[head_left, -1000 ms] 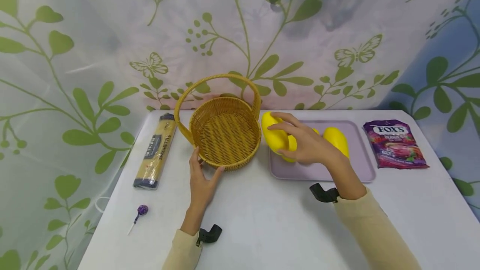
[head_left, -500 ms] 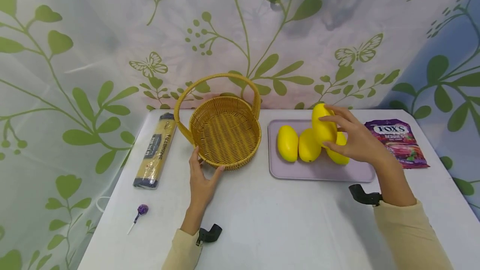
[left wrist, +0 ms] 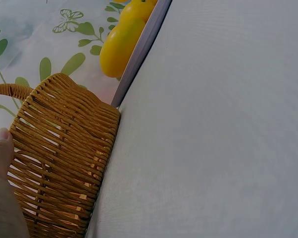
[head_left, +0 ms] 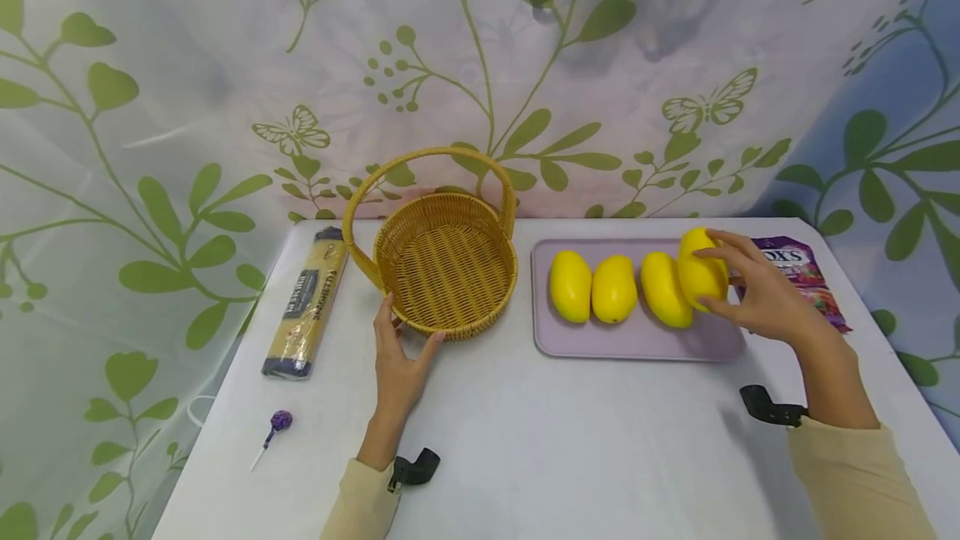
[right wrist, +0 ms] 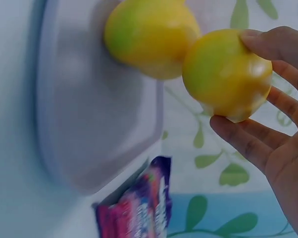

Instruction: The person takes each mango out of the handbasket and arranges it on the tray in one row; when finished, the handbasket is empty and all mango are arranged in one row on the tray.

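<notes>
My right hand grips a yellow mango, fingers over its far side and thumb on the near side. The right wrist view shows this mango raised beside another mango. On the lilac tray lie three more mangoes: one at the left, one in the middle and one just left of the held one. My left hand rests with spread thumb and fingers against the near left side of the wicker basket. In the left wrist view, the thumb touches the basket's rim.
A spaghetti pack lies left of the basket, with a purple lollipop nearer the front edge. Behind my right hand sits a purple candy bag. The basket's tall handle arches up before a leaf-patterned curtain.
My right hand has carried the mango rightward across the tray, from near the basket to the tray's right end, and lowered it lately. The left hand has stayed at the basket.
</notes>
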